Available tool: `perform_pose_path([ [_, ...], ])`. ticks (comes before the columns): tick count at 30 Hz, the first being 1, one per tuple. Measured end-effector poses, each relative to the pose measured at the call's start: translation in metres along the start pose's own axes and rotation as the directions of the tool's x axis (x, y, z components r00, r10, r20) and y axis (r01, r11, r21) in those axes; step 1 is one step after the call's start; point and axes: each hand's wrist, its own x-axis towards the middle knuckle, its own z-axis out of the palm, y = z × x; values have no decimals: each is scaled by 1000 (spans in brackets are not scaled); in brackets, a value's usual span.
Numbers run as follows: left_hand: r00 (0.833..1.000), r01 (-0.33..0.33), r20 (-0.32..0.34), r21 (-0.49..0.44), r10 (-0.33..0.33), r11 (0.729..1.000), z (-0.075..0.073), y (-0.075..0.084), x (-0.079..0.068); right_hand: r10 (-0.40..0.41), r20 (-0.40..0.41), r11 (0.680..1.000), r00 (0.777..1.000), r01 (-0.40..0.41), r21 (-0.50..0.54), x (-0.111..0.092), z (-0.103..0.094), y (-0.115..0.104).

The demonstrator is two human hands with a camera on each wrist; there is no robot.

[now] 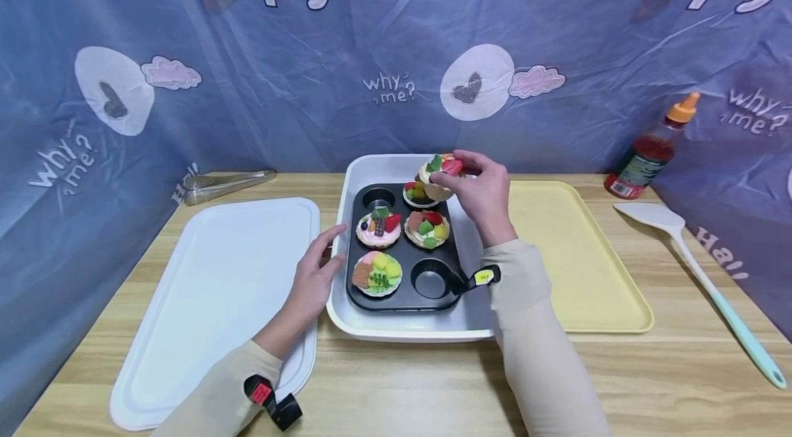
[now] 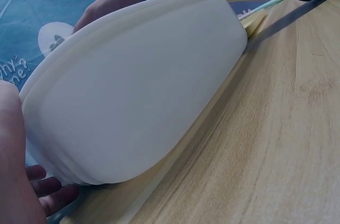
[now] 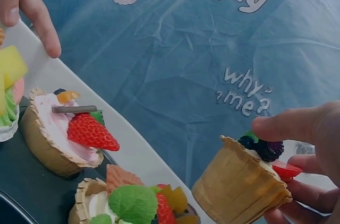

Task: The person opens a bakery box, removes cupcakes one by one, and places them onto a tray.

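Above the pan, our right hand pinches a tart; squeezing could dislodge its toppings. Our left hand, loosely spread, touches the tub.

Site presents as a staged, kitchen-themed recording booth rather than a working kitchen; printed blue sheeting closes the view at the back and both sides; black devices are strapped over both beige sleeves; the wood-grain table carries a muffin tin, metal tongs, a sauce bottle and a long spatula; whether a home, lab or workshop houses it cannot be determined
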Motion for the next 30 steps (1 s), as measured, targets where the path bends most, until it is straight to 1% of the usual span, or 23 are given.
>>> perform_pose_path([
  [9, 1000, -4, 3, 1, 4, 1000, -1, -1, 0, 3, -4, 999, 1000, -3, 37, -1, -14, -5],
  [15, 1000, -6, 4, 1, 6, 1000, -1, -1, 0, -2, -46, 999, 999, 5, 53, 3, -26, -2],
  [26, 1000, -1, 6, -9, 1, 1000, -2, -1, -1, 61, -132, 994, 989, -48, 102, 14, -49, 12],
  [30, 1000, -5, 6, -12, 5, 1000, -1, -1, 0, 74, -170, 987, 983, -48, 153, 18, -61, 19],
])
